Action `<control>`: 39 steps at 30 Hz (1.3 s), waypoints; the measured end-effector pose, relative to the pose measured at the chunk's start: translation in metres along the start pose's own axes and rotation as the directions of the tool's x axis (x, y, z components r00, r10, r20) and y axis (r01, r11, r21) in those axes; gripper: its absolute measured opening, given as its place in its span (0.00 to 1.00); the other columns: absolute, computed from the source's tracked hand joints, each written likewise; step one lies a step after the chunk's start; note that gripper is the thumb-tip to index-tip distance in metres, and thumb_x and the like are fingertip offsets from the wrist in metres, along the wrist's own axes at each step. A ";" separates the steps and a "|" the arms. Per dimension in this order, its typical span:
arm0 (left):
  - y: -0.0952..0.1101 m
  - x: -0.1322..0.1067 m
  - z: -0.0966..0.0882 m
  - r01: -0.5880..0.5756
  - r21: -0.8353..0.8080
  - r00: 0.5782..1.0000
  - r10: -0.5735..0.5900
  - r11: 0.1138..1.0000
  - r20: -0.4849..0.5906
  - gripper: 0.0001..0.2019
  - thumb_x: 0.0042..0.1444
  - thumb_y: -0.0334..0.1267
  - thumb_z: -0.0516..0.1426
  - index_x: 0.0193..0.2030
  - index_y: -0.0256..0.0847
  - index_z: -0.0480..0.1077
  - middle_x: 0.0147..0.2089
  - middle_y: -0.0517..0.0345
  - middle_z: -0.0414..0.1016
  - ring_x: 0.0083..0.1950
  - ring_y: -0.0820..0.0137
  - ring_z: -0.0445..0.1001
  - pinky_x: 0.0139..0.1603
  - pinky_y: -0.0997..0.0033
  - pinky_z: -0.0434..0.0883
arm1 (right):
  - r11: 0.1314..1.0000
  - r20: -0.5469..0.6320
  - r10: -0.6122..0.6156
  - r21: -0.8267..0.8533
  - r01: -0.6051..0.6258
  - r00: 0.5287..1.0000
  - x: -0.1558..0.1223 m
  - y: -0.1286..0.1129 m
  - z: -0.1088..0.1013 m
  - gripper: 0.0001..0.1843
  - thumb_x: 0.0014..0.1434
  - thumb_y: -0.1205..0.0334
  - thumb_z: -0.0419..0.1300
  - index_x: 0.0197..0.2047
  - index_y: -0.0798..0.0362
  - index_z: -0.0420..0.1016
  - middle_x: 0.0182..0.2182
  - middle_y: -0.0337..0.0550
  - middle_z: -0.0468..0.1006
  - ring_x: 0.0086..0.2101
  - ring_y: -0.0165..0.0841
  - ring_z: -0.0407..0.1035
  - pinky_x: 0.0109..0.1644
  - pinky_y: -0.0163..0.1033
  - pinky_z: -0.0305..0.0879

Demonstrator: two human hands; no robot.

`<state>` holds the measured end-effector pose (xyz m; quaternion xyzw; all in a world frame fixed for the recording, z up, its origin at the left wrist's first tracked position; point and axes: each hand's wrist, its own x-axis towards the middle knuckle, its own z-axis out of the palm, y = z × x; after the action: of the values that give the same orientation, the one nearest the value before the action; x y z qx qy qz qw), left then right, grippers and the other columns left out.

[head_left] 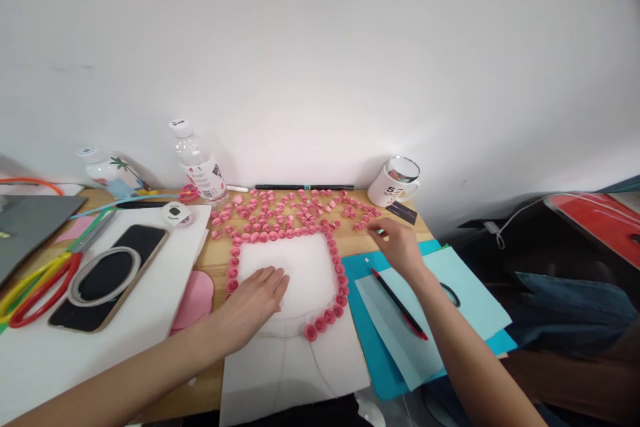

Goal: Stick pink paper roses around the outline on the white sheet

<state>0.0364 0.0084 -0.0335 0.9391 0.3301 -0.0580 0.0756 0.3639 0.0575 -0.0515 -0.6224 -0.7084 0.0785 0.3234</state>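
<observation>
My left hand (257,297) lies flat on a white sheet of paper (280,267) with faint pencil lines, its fingers stretched out. Small rolled pink paper roses (330,315) line the top and both sides of the drawn shape. Part of the left row is hidden under my hand. Beyond the sheet, many loose pink paper roses (273,213) are scattered on the wooden table. My right hand (397,243) hovers at the right end of that pile, thumb and fingertips pinched together. Whatever they hold, if anything, is too small to make out.
Blue paper sheets (425,307) with a black-and-red pen (400,305) lie on the right. A mug (387,187) and a plastic bottle (203,167) stand by the wall. Leftward are a phone (110,280), scissors (47,287) and pink paper pieces (195,300).
</observation>
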 end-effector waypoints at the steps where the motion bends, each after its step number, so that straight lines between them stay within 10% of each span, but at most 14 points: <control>1: -0.002 0.000 0.001 0.010 0.017 1.000 -0.010 1.000 0.028 0.18 0.57 0.25 0.51 0.55 0.30 0.63 0.56 0.40 0.69 0.57 0.59 0.67 0.56 0.60 0.64 | 0.998 -0.044 0.034 -0.055 -0.037 0.998 0.008 0.010 -0.002 0.09 0.55 0.63 0.54 0.31 0.53 0.75 0.30 0.46 0.79 0.29 0.35 0.72 0.34 0.39 0.68; 18: -0.008 -0.009 0.032 -0.083 0.148 0.991 0.097 0.986 -0.091 0.15 0.57 0.29 0.54 0.51 0.28 0.69 0.59 0.38 0.67 0.62 0.60 0.64 0.61 0.64 0.62 | 0.943 0.076 0.170 -0.303 -0.140 0.982 0.113 0.026 0.057 0.09 0.54 0.63 0.58 0.34 0.57 0.78 0.31 0.48 0.80 0.33 0.36 0.73 0.38 0.36 0.64; 29: -0.012 -0.014 0.055 -0.065 0.085 0.986 0.077 0.994 -0.151 0.17 0.58 0.30 0.53 0.55 0.31 0.64 0.62 0.40 0.64 0.66 0.61 0.58 0.64 0.60 0.57 | 0.901 0.124 0.281 -0.376 -0.217 0.952 0.127 0.016 0.077 0.10 0.53 0.66 0.58 0.36 0.58 0.79 0.34 0.54 0.80 0.38 0.41 0.73 0.43 0.40 0.65; 39: -0.009 -0.013 0.042 -0.068 0.092 0.984 0.082 0.993 -0.157 0.17 0.59 0.30 0.52 0.54 0.30 0.66 0.61 0.39 0.65 0.65 0.61 0.60 0.63 0.61 0.58 | 0.964 0.245 0.102 -0.265 -0.035 0.964 0.132 0.004 0.080 0.13 0.58 0.68 0.53 0.42 0.56 0.77 0.37 0.45 0.81 0.36 0.32 0.73 0.41 0.32 0.65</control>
<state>0.0179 -0.0004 -0.0737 0.9549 0.2967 0.0063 0.0104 0.3203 0.2050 -0.0679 -0.6681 -0.7263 0.0763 0.1425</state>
